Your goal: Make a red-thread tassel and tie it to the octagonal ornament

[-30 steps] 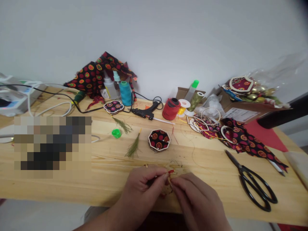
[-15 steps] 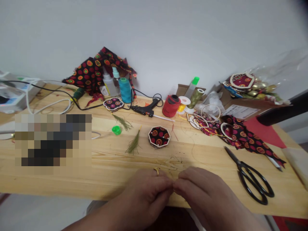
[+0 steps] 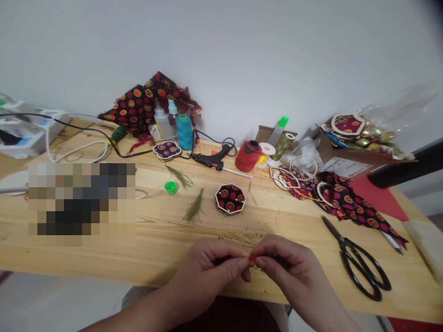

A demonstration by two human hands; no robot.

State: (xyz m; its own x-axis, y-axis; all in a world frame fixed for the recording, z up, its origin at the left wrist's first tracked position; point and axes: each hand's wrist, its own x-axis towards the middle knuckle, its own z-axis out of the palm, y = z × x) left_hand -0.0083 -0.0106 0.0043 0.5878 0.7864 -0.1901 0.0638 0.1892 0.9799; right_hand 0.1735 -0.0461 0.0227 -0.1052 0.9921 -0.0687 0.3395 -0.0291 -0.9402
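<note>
Both of my hands meet over the near edge of the wooden table [image 3: 104, 258]. My left hand [image 3: 211, 272] is closed in a pinch, fingertips against those of my right hand [image 3: 287, 272], which is also pinched. Between the fingertips shows a tiny red piece [image 3: 252, 258], maybe thread or a bead; I cannot make out more of it. Just beyond the hands lie loose thread scraps [image 3: 242, 236]. Farther back sits an octagonal fabric-covered piece [image 3: 230, 198] with a wooden rim.
Black scissors [image 3: 360, 265] lie at the right. Green tassels [image 3: 194, 210], a green cap [image 3: 170, 187], a glue gun [image 3: 212, 159], red thread spool [image 3: 247, 156], teal spool [image 3: 184, 131], bottles, patterned fabric [image 3: 346, 200] and wooden frames crowd the back. A blurred patch covers the left.
My hands stayed together at the table edge, shifting slightly and re-pinching; a red bit now shows between the fingertips. The view moved a little.
</note>
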